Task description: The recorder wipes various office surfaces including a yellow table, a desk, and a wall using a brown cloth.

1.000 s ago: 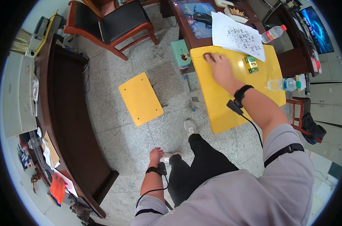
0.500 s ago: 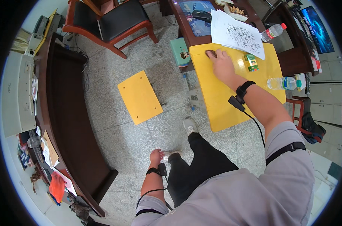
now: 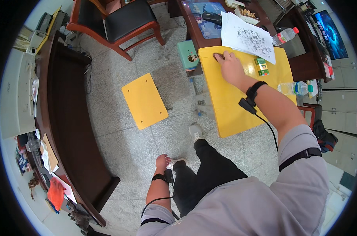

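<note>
My right hand lies flat, palm down, on the yellow table, fingers spread forward over a small dark brown object near the table's far left corner; the fingertips cover part of it, and I cannot tell whether they grip it. My left hand hangs low beside my leg, fingers loosely curled, holding nothing. Just beyond the right hand, sheets of paper overlap the table's far edge. A small green box sits to the right of the hand, a water bottle at the table's right edge. A yellow stool stands well apart on the floor to the left.
</note>
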A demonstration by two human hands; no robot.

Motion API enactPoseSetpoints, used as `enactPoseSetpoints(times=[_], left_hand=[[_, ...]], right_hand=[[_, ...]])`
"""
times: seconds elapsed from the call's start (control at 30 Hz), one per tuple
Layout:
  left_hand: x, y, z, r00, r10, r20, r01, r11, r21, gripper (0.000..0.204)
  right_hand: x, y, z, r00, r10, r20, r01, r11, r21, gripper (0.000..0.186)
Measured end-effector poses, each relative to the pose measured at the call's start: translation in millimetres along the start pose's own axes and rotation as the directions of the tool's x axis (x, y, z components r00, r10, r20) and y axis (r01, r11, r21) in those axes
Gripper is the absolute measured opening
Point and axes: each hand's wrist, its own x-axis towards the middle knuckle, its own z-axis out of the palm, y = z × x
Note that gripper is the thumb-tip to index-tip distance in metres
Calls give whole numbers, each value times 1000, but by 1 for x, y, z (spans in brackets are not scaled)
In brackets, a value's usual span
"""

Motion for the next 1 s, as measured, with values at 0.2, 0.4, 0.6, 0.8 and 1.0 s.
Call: enactPoseSetpoints(times=[0.2, 0.4, 0.6, 0.8, 1.0], left_hand=[[3, -13, -14, 999, -14, -39, 13, 1000, -16, 40], [-2, -24, -16, 998, -15, -57, 14, 1000, -19, 35], [6, -24, -5, 999, -25, -39, 25, 1000, 0, 33], [55, -93, -54, 968, 236, -86, -219, 961, 172, 33], [-106, 115, 169, 554, 753, 355, -813, 399, 423, 50]], right_hand=[[23, 5, 13, 996, 25, -81, -27, 999, -23, 52], [-17, -14, 1, 1000, -17, -19, 17, 1000, -7, 53], [-70, -22, -16, 990, -47, 133, 44, 999, 25, 53], [-30, -33, -12, 992, -61, 107, 55, 997, 57, 53], [-11, 2, -3, 998, 36, 56, -31, 997, -75, 51]])
